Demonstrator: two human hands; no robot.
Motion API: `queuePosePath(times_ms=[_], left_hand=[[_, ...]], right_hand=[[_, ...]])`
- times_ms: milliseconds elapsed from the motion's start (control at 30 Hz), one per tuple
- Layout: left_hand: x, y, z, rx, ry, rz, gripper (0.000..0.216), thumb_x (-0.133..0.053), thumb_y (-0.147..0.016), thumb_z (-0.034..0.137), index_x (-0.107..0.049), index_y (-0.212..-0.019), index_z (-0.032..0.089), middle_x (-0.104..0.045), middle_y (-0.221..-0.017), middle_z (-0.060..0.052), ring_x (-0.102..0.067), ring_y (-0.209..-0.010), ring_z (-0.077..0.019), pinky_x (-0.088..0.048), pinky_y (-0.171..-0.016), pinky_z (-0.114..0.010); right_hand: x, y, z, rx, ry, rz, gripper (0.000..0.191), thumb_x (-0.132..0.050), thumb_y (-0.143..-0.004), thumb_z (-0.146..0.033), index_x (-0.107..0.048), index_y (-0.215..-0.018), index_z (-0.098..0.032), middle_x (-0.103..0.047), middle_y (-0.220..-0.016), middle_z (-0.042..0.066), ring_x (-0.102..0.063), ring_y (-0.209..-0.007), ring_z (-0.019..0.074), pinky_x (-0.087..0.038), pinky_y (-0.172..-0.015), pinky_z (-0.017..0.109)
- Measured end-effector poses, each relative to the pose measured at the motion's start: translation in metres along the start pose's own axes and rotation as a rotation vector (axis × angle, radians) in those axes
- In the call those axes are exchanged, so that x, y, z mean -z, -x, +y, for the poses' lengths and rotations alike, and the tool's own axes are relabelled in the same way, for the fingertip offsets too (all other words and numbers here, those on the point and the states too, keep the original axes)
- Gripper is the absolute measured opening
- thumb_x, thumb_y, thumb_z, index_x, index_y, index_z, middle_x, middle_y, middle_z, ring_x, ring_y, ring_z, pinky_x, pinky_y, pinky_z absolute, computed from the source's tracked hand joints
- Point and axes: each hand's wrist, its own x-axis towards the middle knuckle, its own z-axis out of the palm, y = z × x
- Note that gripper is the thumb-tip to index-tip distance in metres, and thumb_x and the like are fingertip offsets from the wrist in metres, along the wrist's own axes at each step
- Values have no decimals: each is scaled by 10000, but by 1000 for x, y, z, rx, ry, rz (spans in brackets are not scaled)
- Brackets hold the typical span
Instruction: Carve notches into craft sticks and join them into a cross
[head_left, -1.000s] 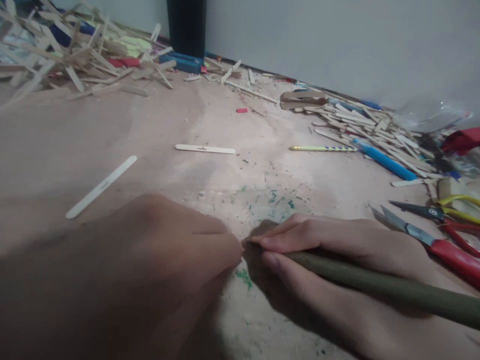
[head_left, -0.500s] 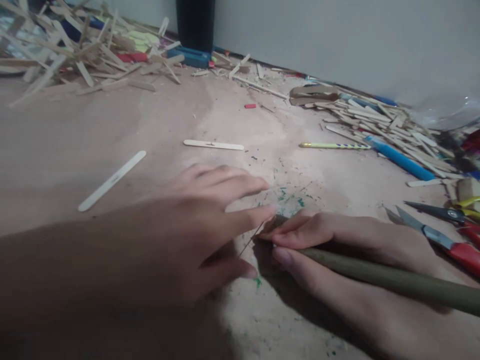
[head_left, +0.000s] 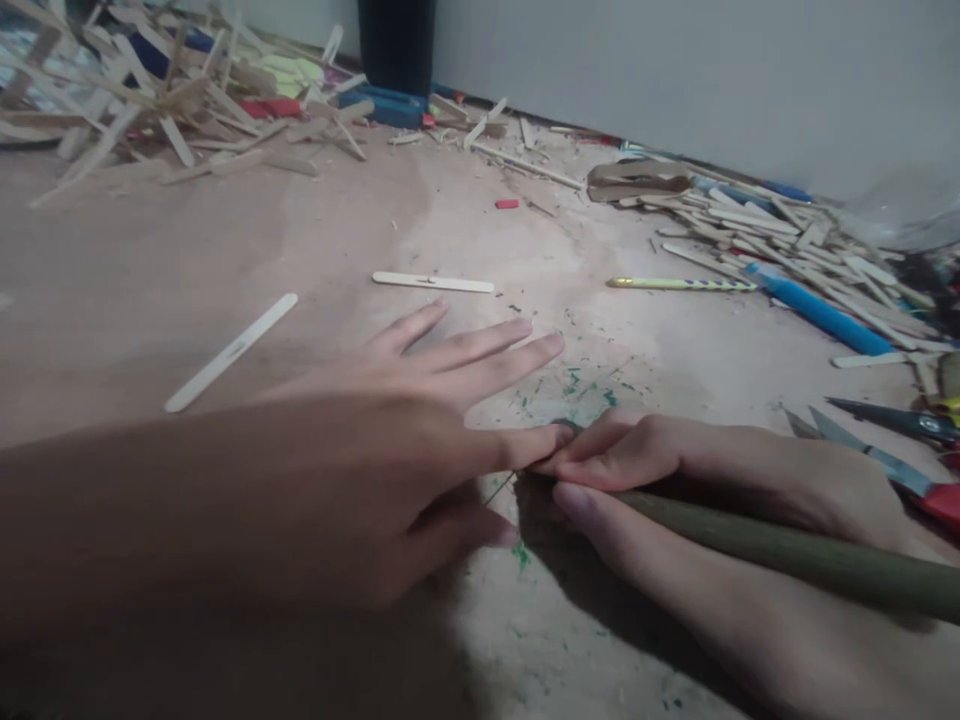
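Observation:
My right hand (head_left: 697, 510) grips a long, round, dark green-brown stick (head_left: 780, 540) low over the table; the stick runs out past the right edge. Fingers cover its near end, where a small brownish tip shows. My left hand (head_left: 405, 430) is spread palm down to the left, and its index fingertip touches that end beside my right fingertips. A thin, dark thread-like line (head_left: 499, 488) shows between my left thumb and index finger; whether it is held I cannot tell. Green flecks (head_left: 577, 385) lie scattered around both hands.
Two flat craft sticks (head_left: 232, 352) lie beyond my left hand. Scissors with red handles (head_left: 892, 465) lie at right, near a yellow patterned pencil (head_left: 679, 285) and a blue tube-like thing (head_left: 832, 312). Piles of craft sticks (head_left: 810, 240) stand back right and back left, by the wall.
My left fingers have spread wider, and the index finger has come down onto the stick's end. My right hand keeps its grip. The view has shifted slightly.

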Motion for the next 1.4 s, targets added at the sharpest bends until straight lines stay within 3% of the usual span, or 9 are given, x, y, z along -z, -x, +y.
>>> queuePosePath(times_ms=[233,400,467,567,733,967,1133,1300,1400], left_hand=[[-4,-5,0,3,5,-4,428,-906,-1076,544,-884,-1458,351,-860,-1622,-103,-695,-1690,-442,-599,-1403,-630],[0,-1,1,23,0,-1,416,-916,-1075,519,-894,-1457,356,-858,-1640,-100,-697,-1695,-451,-613,-1397,-639],[5,4,-2,33,-4,9,430,-926,-1076,495,-897,-1484,365,-849,-1672,-99,-681,-1725,-460,-601,-1426,-661],[13,13,-8,-19,-29,-20,515,-871,-1138,476,-846,-1647,403,-792,-1786,-112,-594,-1832,-483,-476,-1536,-766],[18,20,-18,-140,-80,-124,652,-692,-1255,468,-661,-1893,339,-528,-2005,-272,-369,-1951,-569,-295,-1515,-989],[16,18,-11,-82,-66,-110,561,-725,-1215,430,-773,-1771,381,-602,-1963,-234,-468,-1919,-507,-363,-1515,-933],[13,19,-11,-86,-71,-104,467,-683,-1278,508,-785,-1714,372,-630,-1957,-189,-506,-1912,-448,-393,-1556,-839],[13,23,-13,-133,-109,-104,557,-512,-1341,496,-640,-1862,346,-549,-2015,-179,-457,-1943,-420,-405,-1562,-839],[14,24,-14,-154,-140,-111,567,-510,-1344,484,-617,-1879,327,-573,-2002,-168,-433,-1956,-401,-389,-1582,-816]], right_hand=[[-3,5,1,50,16,91,210,-985,-991,-363,-853,-828,-346,-922,-861,9,-801,-621,206,-654,-554,292],[-5,12,-4,-39,93,76,316,-897,-1039,-438,-805,-759,-326,-929,-892,16,-717,-521,169,-549,-434,261],[-4,14,-6,-84,141,72,353,-901,-1053,-527,-806,-775,-331,-927,-884,30,-794,-589,211,-475,-395,263],[-6,15,-5,-93,99,90,317,-932,-1064,-543,-846,-837,-339,-935,-920,47,-906,-767,270,-474,-420,265],[-9,16,3,-61,-54,66,297,-960,-1072,-455,-819,-850,-319,-922,-928,26,-728,-567,173,-538,-470,280],[2,9,2,254,114,-77,314,-776,-1206,-269,-852,-905,-309,-692,-711,-22,-711,-616,190,-603,-580,313],[4,0,4,276,82,-91,273,-743,-1170,-185,-861,-965,-320,-744,-728,-55,-902,-810,196,-591,-593,253],[5,-5,10,201,-24,-153,283,-764,-1166,-252,-818,-893,-300,-755,-719,-54,-722,-600,141,-534,-551,254],[6,-4,14,110,-74,-182,252,-779,-1200,-340,-846,-964,-283,-819,-785,-13,-716,-629,152,-536,-554,246]])
